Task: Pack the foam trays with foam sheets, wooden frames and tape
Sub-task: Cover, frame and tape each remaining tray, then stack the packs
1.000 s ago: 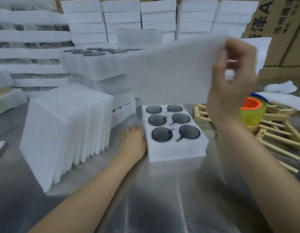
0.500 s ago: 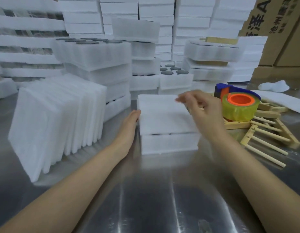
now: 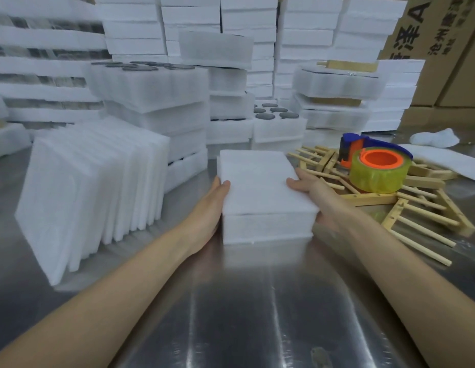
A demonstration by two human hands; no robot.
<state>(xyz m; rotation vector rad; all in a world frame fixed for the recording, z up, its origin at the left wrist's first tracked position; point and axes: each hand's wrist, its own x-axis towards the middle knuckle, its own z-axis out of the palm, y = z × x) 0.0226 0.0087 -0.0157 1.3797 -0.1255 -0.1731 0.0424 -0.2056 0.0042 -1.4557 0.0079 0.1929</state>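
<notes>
two bare arms, nothing worn

both arms are uncovered as far up as the view reaches. the left forearm (image 3: 124,282) is long and slender, tapering toward the wrist; the right forearm (image 3: 406,277) has the same build. the left hand (image 3: 209,205) and right hand (image 3: 320,196) are bare as well, and the fingers (image 3: 308,179) show only in part.

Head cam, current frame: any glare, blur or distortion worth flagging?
Head view: streaky glare runs down the metal table; wide-angle bowing tilts the foam stacks at the left edge; the cardboard boxes top right look soft; the foam tray held between the left hand and right hand is nearly blown out, showing little texture.
</notes>
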